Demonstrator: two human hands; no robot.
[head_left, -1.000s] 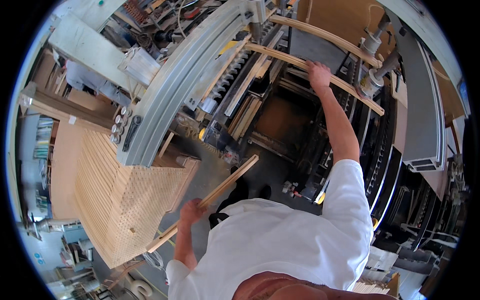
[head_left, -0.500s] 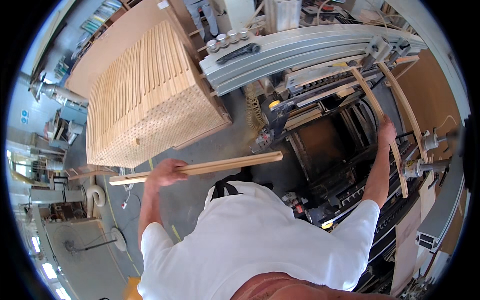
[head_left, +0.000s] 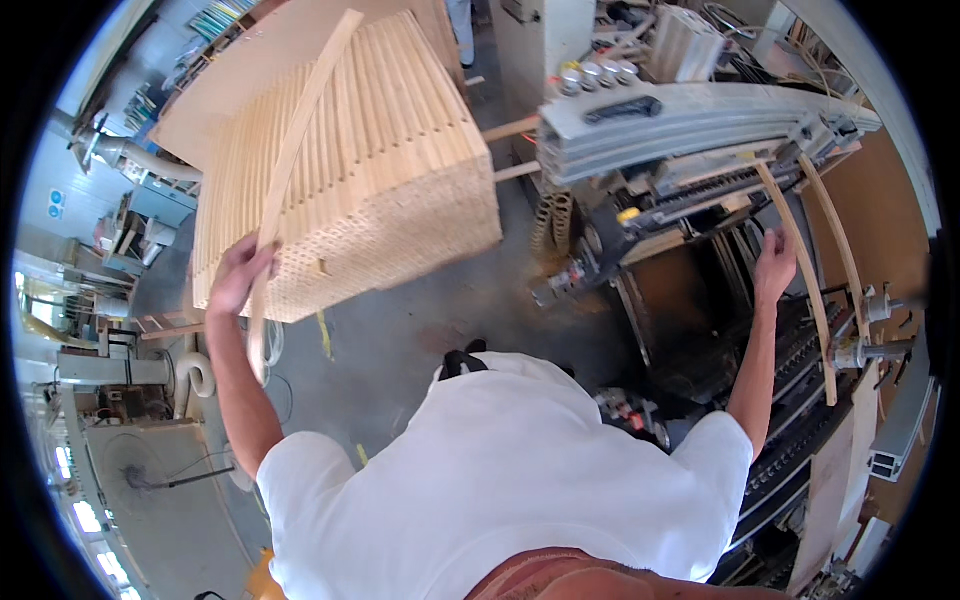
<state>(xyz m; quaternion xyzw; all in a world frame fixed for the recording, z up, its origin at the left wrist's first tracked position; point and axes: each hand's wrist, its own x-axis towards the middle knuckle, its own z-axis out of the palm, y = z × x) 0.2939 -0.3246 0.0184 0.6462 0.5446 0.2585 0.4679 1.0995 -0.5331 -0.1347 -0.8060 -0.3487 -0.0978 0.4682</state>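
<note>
My left hand (head_left: 240, 272) is closed around a long pale wooden strip (head_left: 300, 125). The strip slants up and away across the top of a large stack of grooved wooden strips (head_left: 400, 95), with its near end hanging below my hand. Whether it touches the stack I cannot tell. My right hand (head_left: 775, 268) is over the machine at the right, its fingers apart and seemingly empty. Just to its right lies a slender wooden slat (head_left: 812, 290) on the machine, and a second slat (head_left: 838, 235) runs beside that one.
A grey metal beam (head_left: 700, 125) crosses the far side of the machine, with several round metal pieces (head_left: 600, 76) and a black handle-like tool (head_left: 622, 109) on it. Clamp cylinders (head_left: 880, 352) stick out at the right. A coiled hose (head_left: 552, 222) hangs near the stack.
My left hand has swung the strip from roughly level, in front of me, to steeply slanted over the stack. My right hand has come off the slat on the machine. The view has shifted.
</note>
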